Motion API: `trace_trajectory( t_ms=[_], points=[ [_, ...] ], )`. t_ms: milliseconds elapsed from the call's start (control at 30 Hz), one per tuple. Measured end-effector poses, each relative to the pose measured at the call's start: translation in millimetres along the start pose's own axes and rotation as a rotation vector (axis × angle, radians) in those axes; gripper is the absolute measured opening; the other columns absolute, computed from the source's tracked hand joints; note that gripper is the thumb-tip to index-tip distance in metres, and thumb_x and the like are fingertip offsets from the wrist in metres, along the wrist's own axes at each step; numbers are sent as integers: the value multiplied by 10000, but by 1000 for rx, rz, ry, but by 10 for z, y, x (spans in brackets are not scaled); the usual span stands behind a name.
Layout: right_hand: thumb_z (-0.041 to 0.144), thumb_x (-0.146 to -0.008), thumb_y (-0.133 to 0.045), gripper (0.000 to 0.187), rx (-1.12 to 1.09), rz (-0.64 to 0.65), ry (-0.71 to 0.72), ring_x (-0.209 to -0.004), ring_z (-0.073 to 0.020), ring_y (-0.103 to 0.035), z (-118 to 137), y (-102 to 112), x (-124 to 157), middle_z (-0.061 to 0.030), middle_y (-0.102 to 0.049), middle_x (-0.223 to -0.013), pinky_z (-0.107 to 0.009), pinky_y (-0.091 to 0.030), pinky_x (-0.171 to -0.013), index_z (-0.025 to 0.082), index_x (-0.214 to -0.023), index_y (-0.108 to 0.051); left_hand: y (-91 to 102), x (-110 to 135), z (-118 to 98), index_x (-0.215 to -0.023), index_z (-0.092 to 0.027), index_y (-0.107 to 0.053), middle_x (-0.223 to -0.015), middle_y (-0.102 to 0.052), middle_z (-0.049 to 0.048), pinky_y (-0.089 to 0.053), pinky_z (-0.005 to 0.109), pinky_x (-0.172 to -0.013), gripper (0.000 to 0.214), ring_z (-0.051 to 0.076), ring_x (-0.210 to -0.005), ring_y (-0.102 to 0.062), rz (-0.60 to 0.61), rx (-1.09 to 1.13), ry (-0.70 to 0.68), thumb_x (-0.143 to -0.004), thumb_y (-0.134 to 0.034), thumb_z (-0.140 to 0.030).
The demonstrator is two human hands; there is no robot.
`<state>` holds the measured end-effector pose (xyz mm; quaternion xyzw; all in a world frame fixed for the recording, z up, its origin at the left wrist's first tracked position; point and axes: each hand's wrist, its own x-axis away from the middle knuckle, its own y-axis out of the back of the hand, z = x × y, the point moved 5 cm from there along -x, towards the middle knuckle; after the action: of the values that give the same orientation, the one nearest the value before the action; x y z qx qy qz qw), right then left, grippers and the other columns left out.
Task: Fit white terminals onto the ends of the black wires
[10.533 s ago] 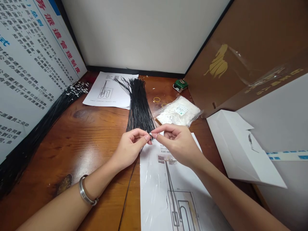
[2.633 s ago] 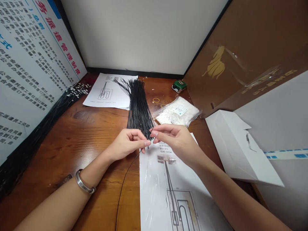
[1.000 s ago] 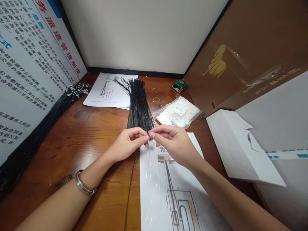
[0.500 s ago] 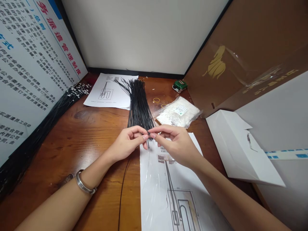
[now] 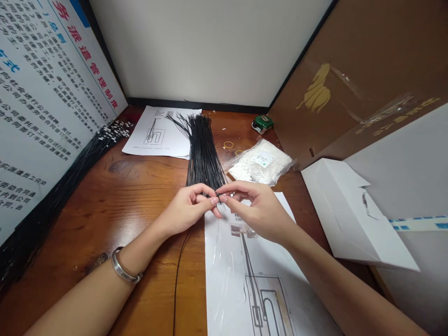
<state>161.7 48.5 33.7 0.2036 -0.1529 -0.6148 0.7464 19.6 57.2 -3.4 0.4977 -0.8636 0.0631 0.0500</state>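
My left hand and my right hand meet fingertip to fingertip just in front of a thick bundle of thin black wires. Both are closed in a pinch on thin black wire, whose ends are mostly hidden by the fingers. A single black wire trails from under the left hand to the lower edge of the view. Below the right hand lies a printed wiring drawing.
Beyond the right hand is a clear bag of small white parts, with rubber bands and a green tape measure farther back. Another drawing sheet lies behind. Longer black wires with white ends line the left panel; a white box stands right.
The hands stay pinched together at nearly the same spot. The short wire tip that hung below the fingers is now hidden, and the left hand's lower fingers have shifted slightly.
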Motion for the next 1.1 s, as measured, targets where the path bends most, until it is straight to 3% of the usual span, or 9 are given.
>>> trace_trajectory(
  t_ms=[233,467,700,1000,1100],
  points=[
    [245,-798,-606,149,-18,4,10,-537,-107,-547,12,-13,0,13,-645,-605,-241,-437,-519,191,-875,-721,4,0,18,-838,-161,-548,-668,-713,20,-199,217,-402,164,31,-365,-324,-2,-12,-10,-877,-560,-320],
    [253,-804,-607,169,-72,51,12,-594,-119,-578,34,-43,12,-11,-682,-689,-241,-460,-530,186,-909,-722,26,-3,-11,-801,-154,-587,-667,-651,-3,-336,200,-468,143,58,-483,-492,-65,13,-64,-846,-591,-290],
    [225,-810,-597,220,-56,66,-3,-609,-126,-573,26,-55,22,-24,-700,-732,-257,-462,-539,194,-977,-737,35,-6,13,-832,-134,-602,-711,-653,11,-237,193,-361,189,22,-384,-363,-92,32,-33,-844,-599,-322],
    [211,-812,-580,215,-49,69,7,-611,-122,-585,8,-54,9,-23,-713,-768,-265,-471,-557,203,-966,-729,34,-3,-16,-815,-117,-616,-725,-674,36,-239,186,-359,187,22,-373,-367,-93,-11,-18,-848,-574,-295],
    [248,-792,-622,229,-89,13,-28,-580,-122,-581,-52,-26,5,-28,-698,-762,-266,-469,-526,183,-999,-693,44,-6,3,-819,-125,-602,-712,-682,31,-236,183,-360,158,26,-371,-366,-104,8,-21,-840,-580,-280]
  ],
)
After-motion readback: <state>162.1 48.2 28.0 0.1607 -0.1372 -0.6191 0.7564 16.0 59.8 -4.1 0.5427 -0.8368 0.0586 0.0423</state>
